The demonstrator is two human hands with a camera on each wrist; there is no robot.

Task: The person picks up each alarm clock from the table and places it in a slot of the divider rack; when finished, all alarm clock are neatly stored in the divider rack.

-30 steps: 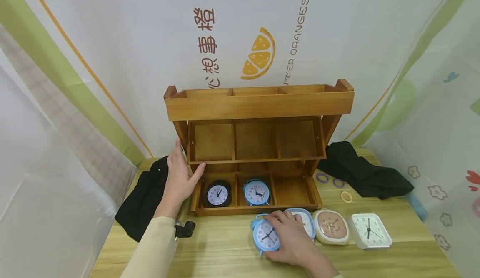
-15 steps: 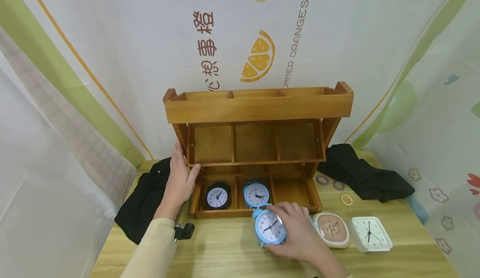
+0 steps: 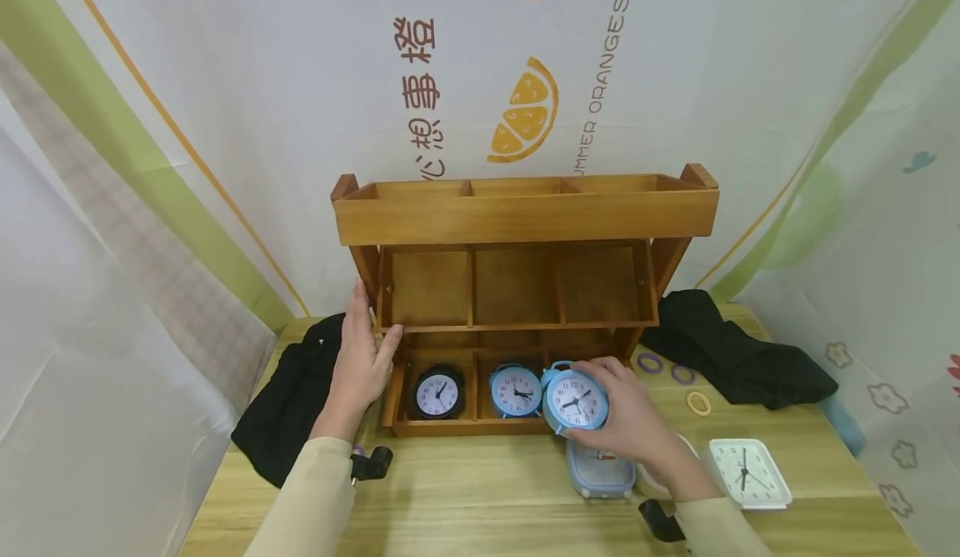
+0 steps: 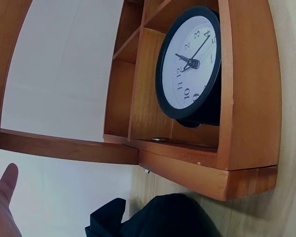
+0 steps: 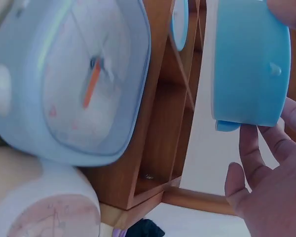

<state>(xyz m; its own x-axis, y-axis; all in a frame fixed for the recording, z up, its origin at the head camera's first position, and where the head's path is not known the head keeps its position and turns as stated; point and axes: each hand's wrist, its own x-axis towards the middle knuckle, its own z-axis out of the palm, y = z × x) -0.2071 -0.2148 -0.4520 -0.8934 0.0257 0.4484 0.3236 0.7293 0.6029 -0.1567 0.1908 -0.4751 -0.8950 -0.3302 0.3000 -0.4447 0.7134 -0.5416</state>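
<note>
The clock [image 3: 576,401] is pinched at its right edge by the right hand [image 3: 636,413], dial tilted up, and is held in line with the lower right compartment [image 5: 160,133], the right hand being nearer. The left hand [image 3: 360,369], thumb spread, is placed at the rack's [image 3: 525,218] left end.

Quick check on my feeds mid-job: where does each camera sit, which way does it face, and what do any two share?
Head: worn on the head, facing forward and down at the rack; left hand, right hand and both sleeves show.
Left wrist: on that wrist, facing the rack's left end and the black clock; part of the left hand shows at the edge.
Right wrist: facing the held clock, beside the pale blue clock; the right hand shows.
Shared: head and right wrist both show the held clock.
</note>
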